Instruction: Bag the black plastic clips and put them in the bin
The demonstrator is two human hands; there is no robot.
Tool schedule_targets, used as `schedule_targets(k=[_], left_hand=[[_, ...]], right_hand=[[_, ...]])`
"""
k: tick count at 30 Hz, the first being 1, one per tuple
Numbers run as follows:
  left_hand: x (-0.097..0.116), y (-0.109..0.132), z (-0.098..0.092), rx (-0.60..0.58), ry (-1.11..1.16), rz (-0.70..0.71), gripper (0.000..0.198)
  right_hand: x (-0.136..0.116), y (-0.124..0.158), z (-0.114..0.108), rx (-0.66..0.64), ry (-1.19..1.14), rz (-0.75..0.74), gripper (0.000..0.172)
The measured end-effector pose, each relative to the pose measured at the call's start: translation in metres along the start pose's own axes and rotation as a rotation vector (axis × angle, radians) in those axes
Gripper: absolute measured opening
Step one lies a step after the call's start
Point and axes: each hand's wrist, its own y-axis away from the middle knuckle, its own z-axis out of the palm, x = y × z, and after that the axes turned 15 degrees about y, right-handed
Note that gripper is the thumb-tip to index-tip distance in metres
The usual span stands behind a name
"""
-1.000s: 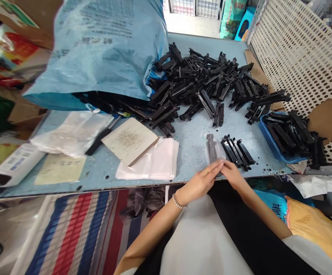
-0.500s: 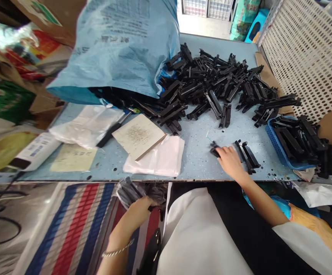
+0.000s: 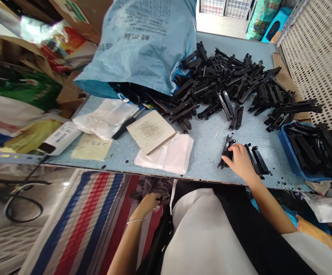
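Note:
My right hand (image 3: 240, 162) is on the tabletop, thumb and fingers curled around a narrow black plastic part (image 3: 227, 149) lying near the front edge. Just right of that hand lie a few similar black parts (image 3: 260, 160), side by side. Below the table edge, my left hand (image 3: 149, 203) hangs at a dark heap in crinkled clear plastic (image 3: 156, 186). Its fingers point down and are partly hidden, so their grip does not show. A large pile of the same black parts (image 3: 226, 80) spreads over the back of the table.
A big blue sack (image 3: 143, 49) leans at the back left. A square board (image 3: 151, 131) rests on clear plastic bags (image 3: 183, 152). At the right stands a blue basket (image 3: 292, 156) full of black parts, near a perforated white crate (image 3: 318, 57). Striped cloth (image 3: 97, 214) hangs below.
My right hand has closed around the black part, which now stands lengthwise to the edge. My left hand has shifted; the plastic-wrapped black parts beside it have dropped from view. The camera view has turned left.

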Motion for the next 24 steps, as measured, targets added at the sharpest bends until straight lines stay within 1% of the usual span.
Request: schedule_targets(k=[2,3,4,5,6,7,8,9,10,11,12,13,15,17,19,21,23,24], left_hand=[[0.021,0.008,-0.01,-0.035,0.135,0.109,0.028],[0.036,0.014,-0.015,-0.031,0.233,0.207,0.033],[0.054,0.02,-0.02,0.018,0.329,0.329,0.037],[0.073,0.023,-0.024,0.122,0.4,0.46,0.039],[0.094,0.023,-0.027,0.298,0.411,0.583,0.038],[0.113,0.019,-0.029,0.502,0.367,0.669,0.034],[0.131,0.012,-0.031,0.663,0.3,0.705,0.029],[0.144,0.002,-0.034,0.759,0.234,0.708,0.023],[0.154,-0.008,-0.037,0.817,0.193,0.692,0.018],[0.16,-0.018,-0.04,0.828,0.189,0.663,0.014],[0.161,-0.026,-0.045,0.808,0.225,0.633,0.012],[0.159,-0.032,-0.05,0.767,0.297,0.603,0.012],[0.149,-0.038,-0.061,0.643,0.495,0.548,0.016],[0.14,-0.038,-0.07,0.522,0.673,0.512,0.023],[0.135,-0.037,-0.074,0.472,0.766,0.488,0.027],[0.135,-0.037,-0.072,0.502,0.786,0.473,0.025],[0.138,-0.039,-0.068,0.586,0.808,0.49,0.023],[0.14,-0.04,-0.065,0.618,0.836,0.51,0.025]], right_hand=[[-0.005,0.004,-0.002,-0.047,0.05,0.084,0.035],[-0.005,0.007,-0.004,-0.088,0.066,0.132,0.038],[-0.004,0.01,-0.006,-0.14,0.078,0.184,0.04],[-0.002,0.013,-0.008,-0.2,0.09,0.239,0.042],[0.001,0.015,-0.01,-0.268,0.105,0.289,0.043],[0.005,0.016,-0.013,-0.337,0.123,0.326,0.043],[0.01,0.017,-0.015,-0.399,0.139,0.347,0.04],[0.014,0.018,-0.017,-0.446,0.145,0.355,0.035],[0.018,0.018,-0.019,-0.474,0.132,0.357,0.029],[0.022,0.018,-0.02,-0.484,0.087,0.357,0.023],[0.024,0.017,-0.021,-0.48,-0.006,0.359,0.02],[0.024,0.016,-0.02,-0.47,-0.147,0.365,0.019],[0.015,0.01,-0.017,-0.45,-0.52,0.378,0.024],[-0.005,-0.001,-0.012,-0.452,-0.895,0.385,0.031],[-0.034,-0.018,-0.008,-0.508,-1.186,0.375,0.035],[-0.066,-0.038,-0.005,-0.591,-1.401,0.331,0.037],[-0.093,-0.058,-0.001,-0.653,-1.534,0.278,0.039],[-0.104,-0.067,0.002,-0.671,-1.579,0.258,0.04]])
